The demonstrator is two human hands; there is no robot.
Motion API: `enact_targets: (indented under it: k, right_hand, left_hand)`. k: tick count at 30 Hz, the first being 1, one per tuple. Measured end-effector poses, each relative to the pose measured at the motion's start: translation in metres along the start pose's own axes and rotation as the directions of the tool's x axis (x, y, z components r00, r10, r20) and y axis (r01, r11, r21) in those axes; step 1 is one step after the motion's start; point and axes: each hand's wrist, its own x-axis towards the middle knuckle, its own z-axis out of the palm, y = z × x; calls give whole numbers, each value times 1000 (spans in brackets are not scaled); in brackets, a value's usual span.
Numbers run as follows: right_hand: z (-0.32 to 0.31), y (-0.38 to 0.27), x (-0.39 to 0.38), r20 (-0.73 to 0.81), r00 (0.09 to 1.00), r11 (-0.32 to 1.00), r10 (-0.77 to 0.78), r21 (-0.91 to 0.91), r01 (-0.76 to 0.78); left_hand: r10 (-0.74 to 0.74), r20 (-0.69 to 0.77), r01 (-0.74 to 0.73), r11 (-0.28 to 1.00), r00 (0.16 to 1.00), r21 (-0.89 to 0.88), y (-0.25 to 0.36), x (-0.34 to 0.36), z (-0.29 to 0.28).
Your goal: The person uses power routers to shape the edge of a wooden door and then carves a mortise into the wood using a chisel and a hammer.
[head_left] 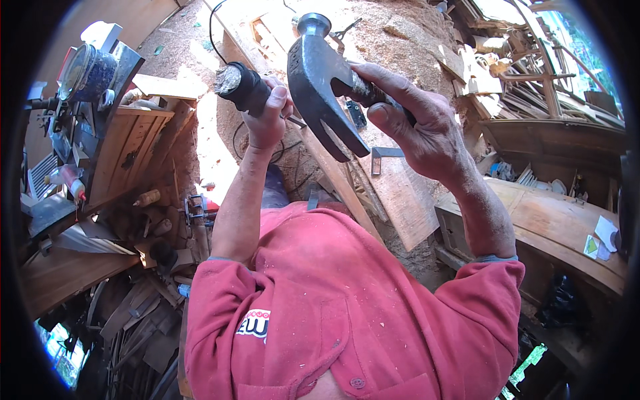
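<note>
A claw hammer (317, 80) with a dark metal head fills the upper middle, claw downward and striking face at the top. My right hand (427, 130) is closed on its handle close below the head. My left hand (267, 117) grips a round, black-wrapped handle (243, 90) with a pale, battered end facing up; the rest of that tool is mostly hidden. Below and beyond the hammer lie a long wooden board (413, 210), a metal square (378, 160) and a small dark object (357, 115).
A cluttered wooden bench (137, 157) with a tub (83, 73) and bottles stands at left. A cabinet-like wooden piece (540, 220) is at right, with piled timber (540, 97) behind it. Sawdust and cables cover the ground (173, 47).
</note>
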Motion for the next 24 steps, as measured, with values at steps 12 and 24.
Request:
enact_targets:
  k: [12, 24]
  right_hand:
    - [-1, 2, -1, -36, 999, 1000, -1, 24, 2]
    - [-17, -27, 41, -188, 820, 811, -540, -376, 448]
  left_hand:
    - [-21, -57, 27, 994, 998, 104, -6, 0, 5]
    - [30, 77, -49, 965, 997, 258, -5, 0, 10]
